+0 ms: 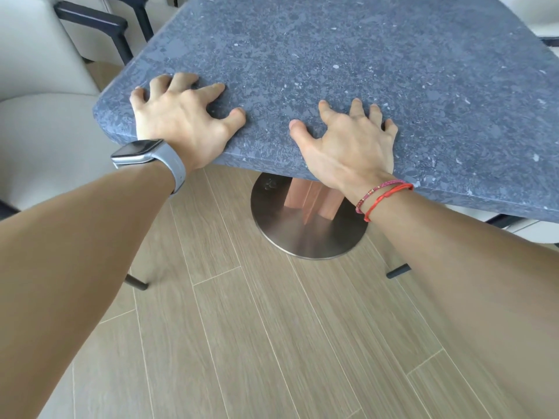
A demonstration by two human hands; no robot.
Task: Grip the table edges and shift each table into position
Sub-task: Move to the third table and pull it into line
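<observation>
Landmark: table (363, 71), blue-grey speckled stone top on a pedestal.

- Wood-look floor (257, 328): nearest, below the table's near edge.
- Round metal base (308, 234): under the top, flat on the floor.
- Left hand (181, 122): fingers spread, clawed on the top at its near-left corner.
- Right hand (351, 146): fingers spread, pressing the top at the near edge.
- Pale chair (39, 86): left of the table.

Step, judged: hold being set. Next: firm, even push or pull so the base slides.
</observation>
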